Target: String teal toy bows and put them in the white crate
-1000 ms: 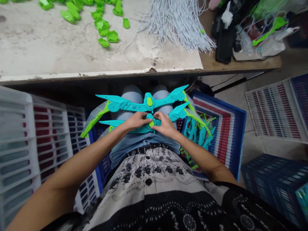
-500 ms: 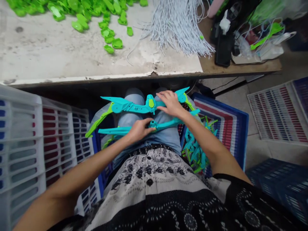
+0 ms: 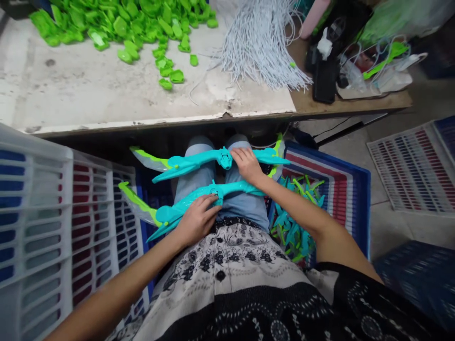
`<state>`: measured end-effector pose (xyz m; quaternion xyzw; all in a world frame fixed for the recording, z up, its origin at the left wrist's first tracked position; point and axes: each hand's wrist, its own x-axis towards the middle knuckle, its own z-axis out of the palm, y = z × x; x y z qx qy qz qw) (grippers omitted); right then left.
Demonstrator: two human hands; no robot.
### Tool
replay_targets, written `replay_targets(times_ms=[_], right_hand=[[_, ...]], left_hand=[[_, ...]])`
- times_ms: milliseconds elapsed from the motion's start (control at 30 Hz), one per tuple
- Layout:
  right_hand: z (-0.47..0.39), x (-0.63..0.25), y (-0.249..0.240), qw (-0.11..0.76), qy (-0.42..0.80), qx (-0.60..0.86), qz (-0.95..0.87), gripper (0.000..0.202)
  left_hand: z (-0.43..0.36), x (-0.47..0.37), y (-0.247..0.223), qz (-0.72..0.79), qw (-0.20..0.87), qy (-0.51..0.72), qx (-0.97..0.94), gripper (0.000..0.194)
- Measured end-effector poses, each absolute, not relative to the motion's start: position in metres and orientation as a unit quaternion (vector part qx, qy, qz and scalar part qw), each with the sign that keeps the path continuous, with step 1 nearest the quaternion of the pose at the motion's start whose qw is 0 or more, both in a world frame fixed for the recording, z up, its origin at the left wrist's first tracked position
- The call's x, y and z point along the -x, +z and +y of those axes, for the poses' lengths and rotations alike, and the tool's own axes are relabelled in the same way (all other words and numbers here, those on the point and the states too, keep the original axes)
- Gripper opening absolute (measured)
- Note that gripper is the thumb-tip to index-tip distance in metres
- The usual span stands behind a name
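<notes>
Two turquoise toy bows with lime-green tips and clear pieces lie crosswise over my lap. The farther toy bow (image 3: 199,160) rests across my thighs near the knees. Around its middle, just right of the centre, my right hand (image 3: 247,166) is closed. My left hand (image 3: 199,219) grips the nearer toy bow (image 3: 190,198) at its centre, fingers laid over the top and thumb hidden. Both centres face up with a dark recess, and no green cover shows on either.
On the worktable (image 3: 117,94) ahead lie a heap of green plastic pieces (image 3: 121,26) and a bundle of white cords (image 3: 261,47). A dark phone (image 3: 324,83) lies to their right. A white crate (image 3: 67,208) stands at my left. The blue-rimmed basket (image 3: 366,208) at right holds turquoise-green parts (image 3: 293,222).
Both toy bows have rolled over in my hands, so their green tips now point away from me. The green piece at the farther bow's centre has turned out of sight.
</notes>
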<state>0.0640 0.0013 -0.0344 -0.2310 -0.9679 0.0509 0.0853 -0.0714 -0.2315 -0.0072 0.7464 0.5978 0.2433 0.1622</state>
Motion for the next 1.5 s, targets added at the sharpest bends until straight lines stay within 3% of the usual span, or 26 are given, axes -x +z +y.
replay_targets(times_ms=[167,233,400,500,700,900,1200,1400,1500], right_hand=[[-0.006,-0.072,-0.032,0.105,0.12,0.164,-0.973,0.045],[-0.002,-0.067,-0.014,0.132,0.121,0.165,-0.97,0.037],[0.056,-0.036,0.038,0.219,0.071,0.303,-0.925,0.032],[0.103,0.006,0.054,0.222,0.071,0.332,-0.914,0.03],[0.126,0.142,0.054,0.198,0.143,0.21,-0.947,0.029],[0.123,0.209,0.044,0.159,0.139,0.272,-0.939,0.027],[0.148,0.116,0.046,0.244,0.182,0.215,-0.928,0.03],[0.164,0.042,0.035,0.17,0.195,0.197,-0.946,0.044],[0.157,0.034,0.035,0.177,0.15,0.227,-0.946,0.035]], left_hand=[[-0.171,0.103,0.012,0.685,0.1,0.308,-0.653,0.037],[-0.131,0.114,0.007,0.703,0.103,0.263,-0.652,0.05],[-0.062,0.121,-0.009,0.709,0.237,0.087,-0.658,0.068],[-0.057,0.119,-0.011,0.716,0.252,0.073,-0.647,0.073],[-0.064,0.119,-0.015,0.721,0.256,0.114,-0.634,0.072],[-0.068,0.124,-0.019,0.719,0.251,0.135,-0.633,0.077],[-0.071,0.128,-0.022,0.714,0.24,0.132,-0.645,0.074],[-0.071,0.128,-0.017,0.714,0.242,0.128,-0.644,0.068],[-0.068,0.128,-0.016,0.708,0.259,0.12,-0.646,0.068]])
